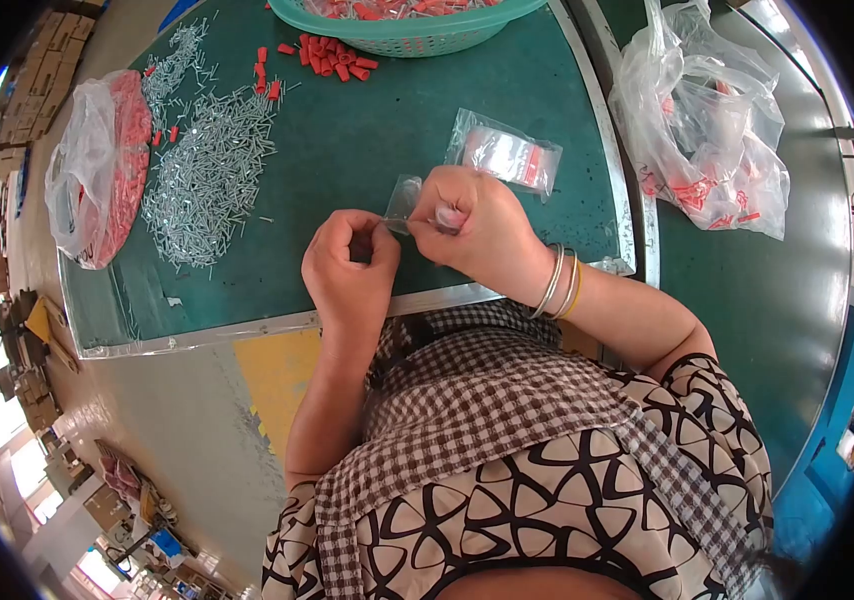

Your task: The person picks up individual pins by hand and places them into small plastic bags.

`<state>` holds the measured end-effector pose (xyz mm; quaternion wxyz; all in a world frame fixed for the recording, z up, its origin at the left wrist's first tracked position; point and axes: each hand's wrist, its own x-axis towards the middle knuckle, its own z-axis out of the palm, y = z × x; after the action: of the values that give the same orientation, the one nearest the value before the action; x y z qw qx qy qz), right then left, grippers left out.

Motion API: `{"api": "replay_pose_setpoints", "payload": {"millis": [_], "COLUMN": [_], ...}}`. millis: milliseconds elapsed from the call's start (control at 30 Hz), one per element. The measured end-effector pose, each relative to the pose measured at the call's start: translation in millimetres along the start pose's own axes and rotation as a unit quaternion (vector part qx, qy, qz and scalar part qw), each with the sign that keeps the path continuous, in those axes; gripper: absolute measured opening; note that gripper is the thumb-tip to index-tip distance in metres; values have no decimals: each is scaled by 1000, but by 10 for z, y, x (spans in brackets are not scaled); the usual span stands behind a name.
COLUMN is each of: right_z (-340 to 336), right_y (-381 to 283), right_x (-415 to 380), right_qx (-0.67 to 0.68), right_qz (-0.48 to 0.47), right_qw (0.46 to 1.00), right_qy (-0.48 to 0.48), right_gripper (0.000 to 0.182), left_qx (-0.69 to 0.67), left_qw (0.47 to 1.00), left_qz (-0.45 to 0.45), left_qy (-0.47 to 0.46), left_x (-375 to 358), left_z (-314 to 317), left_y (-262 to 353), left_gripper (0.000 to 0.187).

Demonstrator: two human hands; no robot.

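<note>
Both hands work close together over the near edge of the green tabletop (pixel 367 130). A small clear bag (pixel 403 199) stands between them, its film rising just left of the right fingers. The left hand (pixel 379 228) is curled, thumb and forefinger nearly meeting, and appears to pinch the film at its near edge. The right hand (pixel 425 222) is closed, apparently gripping the same film; something pale and pinkish shows within its curl, not identifiable.

Handling, in this inspector's judgement: the thin film calls for a light fingertip pinch on each side, an even pull rather than a jerk, and wrists kept low so that nothing loose drops out. Working near the table's edge, any dropped piece could roll to the floor.

Surroundings: filled packets (pixel 500 158) lie just beyond the right hand. A heap of metal screws or nails (pixel 205 170) lies to the left, well apart from the hands; red plugs (pixel 321 56) lie farther off, beside a green basket (pixel 397 46).
</note>
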<state>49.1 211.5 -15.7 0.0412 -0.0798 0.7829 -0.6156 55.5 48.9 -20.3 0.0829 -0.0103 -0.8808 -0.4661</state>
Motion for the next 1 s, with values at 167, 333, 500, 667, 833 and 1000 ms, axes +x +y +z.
{"api": "replay_pose_setpoints", "payload": {"millis": [167,333,500,667,833,1000], "right_z": [9,57,37,-9,-55,-18], "right_y": [37,76,50,45,-67,-23], "right_x": [24,15,-16,-1,19,16], "right_qx": [-120,-101,-84,-117,-146,-177], "right_qz": [-166,-164,-149,-168,-175,-203], "right_qw": [977,979,985,978,974,962], "right_qy": [58,62,30,41,-16,-54], "right_gripper": [14,15,17,19,50,65], "left_qx": [37,-248,-229,-58,-180,-216], "left_qw": [993,962,959,998,983,974], "left_qz": [109,-102,-145,26,-41,-58], "left_qy": [8,-46,-78,2,-12,-45], "left_x": [41,27,47,39,49,16], "left_z": [0,-4,-28,27,-62,-126], "left_y": [-42,95,17,-10,-39,17], "left_gripper": [8,6,8,15,23,25]}}
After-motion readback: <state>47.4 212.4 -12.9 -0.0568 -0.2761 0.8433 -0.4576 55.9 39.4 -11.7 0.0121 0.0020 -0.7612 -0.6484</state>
